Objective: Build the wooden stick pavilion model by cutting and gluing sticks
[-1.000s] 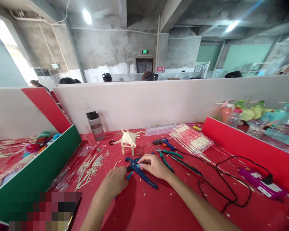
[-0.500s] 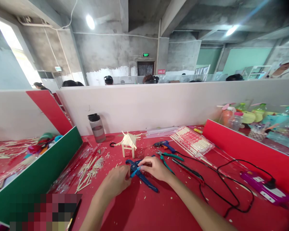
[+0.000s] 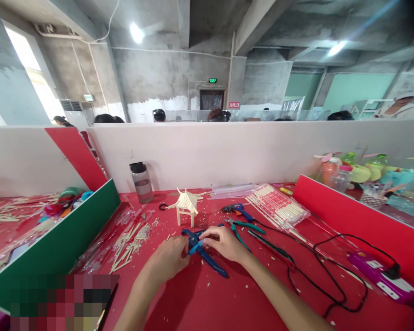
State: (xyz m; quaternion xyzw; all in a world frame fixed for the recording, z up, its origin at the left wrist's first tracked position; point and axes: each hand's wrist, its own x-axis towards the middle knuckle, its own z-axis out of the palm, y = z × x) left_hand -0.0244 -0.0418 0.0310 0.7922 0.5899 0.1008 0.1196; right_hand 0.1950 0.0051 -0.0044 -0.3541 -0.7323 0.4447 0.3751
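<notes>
A dark blue cutter (image 3: 207, 260) lies on the red table (image 3: 227, 299) in front of me. My right hand (image 3: 224, 241) rests on its head, fingers curled over the upper end. My left hand (image 3: 169, 259) is closed beside it and pinches a small light-blue piece (image 3: 194, 248) that sticks up between the two hands. Just behind the hands stands a small pavilion model of pale wooden sticks (image 3: 186, 205).
A dark bottle (image 3: 142, 182) stands at the white partition. Green-handled pliers (image 3: 243, 226), a blue glue gun (image 3: 238, 210), packs of chopsticks (image 3: 279, 209), a black cable (image 3: 324, 271) and a purple power strip (image 3: 382, 278) lie right. Loose sticks (image 3: 127, 243) and a green divider (image 3: 55, 248) are left.
My left hand has moved up to the cutter's head and now meets my right hand there, with the light-blue piece raised between them. The view has shifted slightly.
</notes>
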